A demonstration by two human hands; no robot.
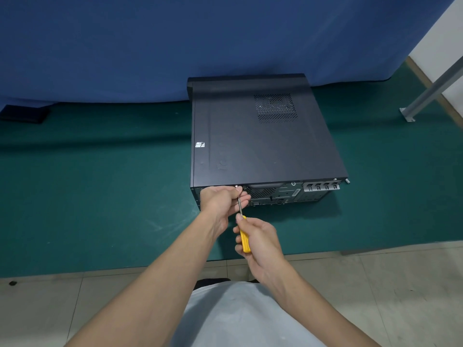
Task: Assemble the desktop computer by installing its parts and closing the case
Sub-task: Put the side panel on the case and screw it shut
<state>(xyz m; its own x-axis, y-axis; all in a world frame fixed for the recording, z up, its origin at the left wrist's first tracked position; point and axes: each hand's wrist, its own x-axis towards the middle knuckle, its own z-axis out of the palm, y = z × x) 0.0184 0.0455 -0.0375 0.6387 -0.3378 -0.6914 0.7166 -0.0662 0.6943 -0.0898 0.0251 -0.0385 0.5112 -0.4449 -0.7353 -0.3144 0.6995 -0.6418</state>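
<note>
Pale shirt fabric (233, 316) is filling the bottom of the view, and two bare forearms are reaching forward from it over a tiled floor (62, 309).

The right hand (260, 240) is gripping the yellow handle of a screwdriver (245, 240), with its fingers curling round the handle and the thumb lying near the top. The metal shaft is running up and away to the left hand (221, 200) just beyond, which is pinching the shaft near its tip with curled fingers. The tip is meeting a small silver screw (237, 186) at the top edge of the rear panel of a black computer case (263, 136).

The case is lying flat on a green worktop (100, 184). Its side panel is on and facing up, stretching away beyond both hands and out to their right. Its rear panel is facing the person, with a fan grille, ports and slot covers showing just right of the left hand. A perforated vent (275, 108) is sitting far beyond the hands.

A small white sticker (199, 145) is sitting beyond the left hand, near the case's left edge, with print too small to read.

A blue curtain (175, 46) is hanging behind the case. A slanting grey metal strut (436, 88) is standing far to the right of the hands.
</note>
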